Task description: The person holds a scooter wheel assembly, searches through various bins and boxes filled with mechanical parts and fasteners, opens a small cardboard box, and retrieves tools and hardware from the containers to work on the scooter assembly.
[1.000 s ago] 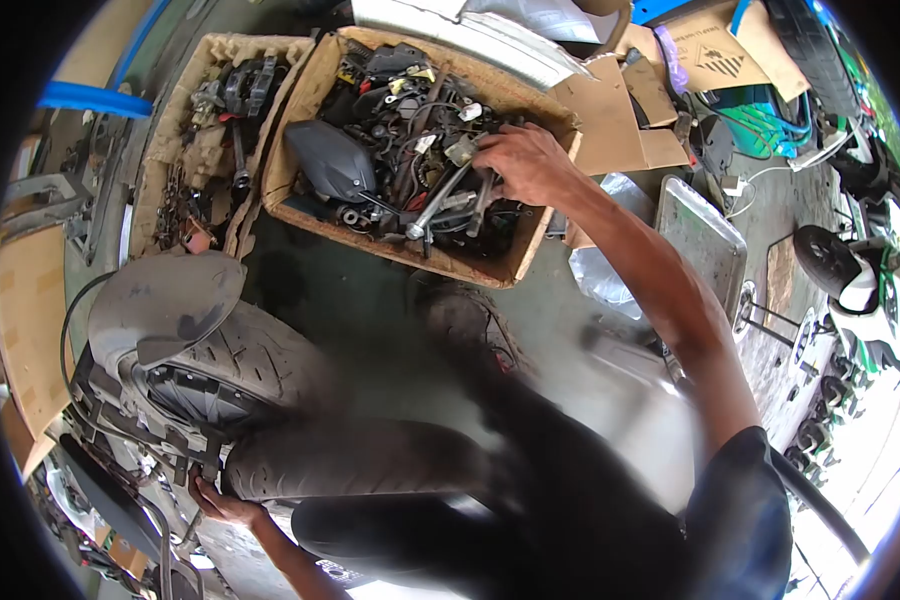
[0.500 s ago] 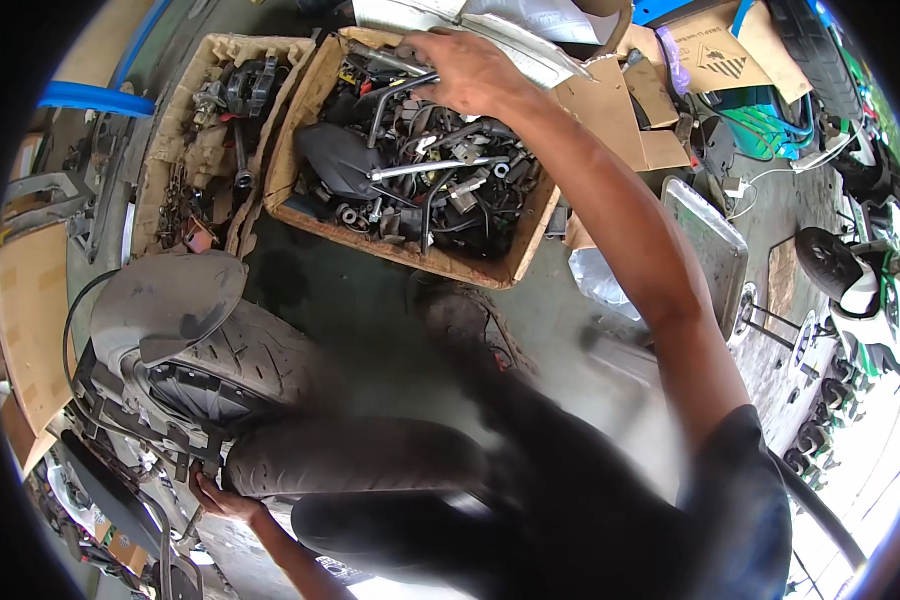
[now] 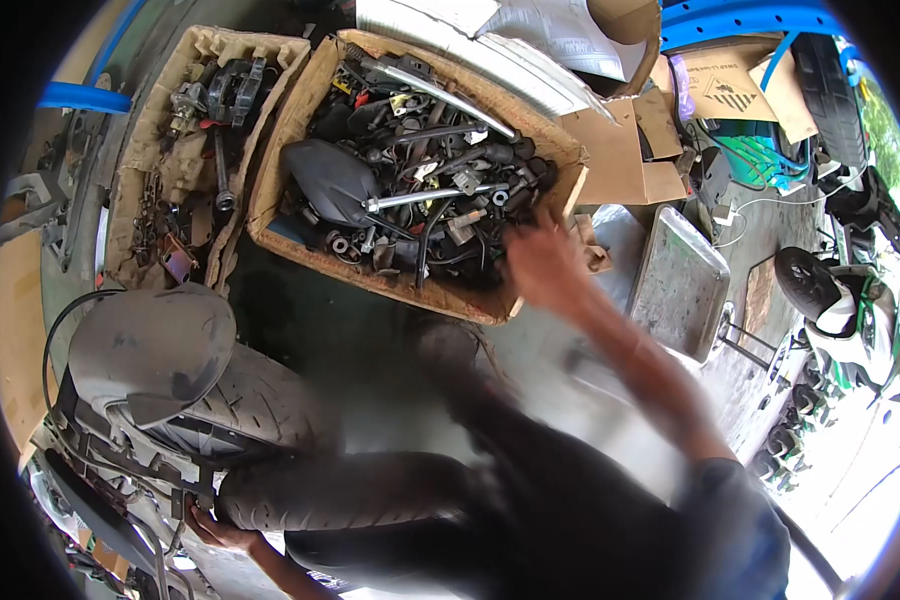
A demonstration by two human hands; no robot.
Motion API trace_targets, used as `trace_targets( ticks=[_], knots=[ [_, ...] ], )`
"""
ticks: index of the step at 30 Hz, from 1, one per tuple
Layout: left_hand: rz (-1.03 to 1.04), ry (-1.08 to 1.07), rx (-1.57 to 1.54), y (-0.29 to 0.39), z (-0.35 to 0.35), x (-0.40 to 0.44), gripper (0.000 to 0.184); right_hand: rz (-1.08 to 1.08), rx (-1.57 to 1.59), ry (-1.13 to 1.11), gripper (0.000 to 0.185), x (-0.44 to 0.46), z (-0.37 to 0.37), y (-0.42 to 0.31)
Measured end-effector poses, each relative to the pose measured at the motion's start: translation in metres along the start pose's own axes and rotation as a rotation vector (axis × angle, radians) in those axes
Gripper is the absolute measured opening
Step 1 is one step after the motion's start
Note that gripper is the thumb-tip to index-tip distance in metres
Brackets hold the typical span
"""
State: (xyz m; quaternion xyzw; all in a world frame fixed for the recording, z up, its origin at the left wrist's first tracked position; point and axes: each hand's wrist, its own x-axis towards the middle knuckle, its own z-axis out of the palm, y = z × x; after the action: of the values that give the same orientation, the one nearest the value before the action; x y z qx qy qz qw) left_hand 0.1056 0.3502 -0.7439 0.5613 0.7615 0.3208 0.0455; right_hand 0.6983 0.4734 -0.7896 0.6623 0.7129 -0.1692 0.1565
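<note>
My right hand, smeared by motion, is at the near right corner of a worn cardboard box. Its fingertips reach over the rim beside dark metal parts; whether they hold anything is not visible. Inside the box lie a black plastic cover, a shiny metal rod, a long silver bar and many small parts. Low on the left, my left hand has its fingers curled at a dark bracket beside a tyre; what they grip is partly hidden.
A second, torn carton with metal parts stands left of the box. A dusty mudguard over another tyre is at left. To the right are a metal tray, a cardboard flap and a white-green motorbike.
My right hand has moved from the box's far edge to its near right corner, leaving a silver bar and a black rod lying on the parts. The left hand stays at the bracket. The view shifts slightly.
</note>
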Motion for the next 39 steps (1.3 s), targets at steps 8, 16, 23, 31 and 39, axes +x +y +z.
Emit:
trace_targets(
  ticks=[8, 16, 23, 31, 39],
  knots=[
    [0.588, -0.031, 0.310, -0.003, -0.004, 0.006, 0.049, -0.096, 0.321, -0.132, 0.053, -0.048, -0.008, -0.059],
    [0.625, -0.058, 0.418, 0.011, -0.002, 0.007, 0.052, 0.171, 0.676, 0.146, 0.050, 0.003, -0.014, -0.036],
    [0.508, -0.005, 0.261, 0.011, 0.000, 0.003, 0.039, 0.265, 0.737, 0.100, 0.059, 0.017, 0.001, -0.062],
    [0.298, -0.021, 0.426, 0.008, 0.000, 0.000, 0.050, 0.090, 0.752, 0.100, 0.055, -0.013, -0.012, -0.098],
    [0.276, -0.004, 0.434, 0.006, 0.001, 0.002, 0.047, -0.022, 0.710, 0.035, 0.052, -0.026, -0.013, -0.103]
  ],
)
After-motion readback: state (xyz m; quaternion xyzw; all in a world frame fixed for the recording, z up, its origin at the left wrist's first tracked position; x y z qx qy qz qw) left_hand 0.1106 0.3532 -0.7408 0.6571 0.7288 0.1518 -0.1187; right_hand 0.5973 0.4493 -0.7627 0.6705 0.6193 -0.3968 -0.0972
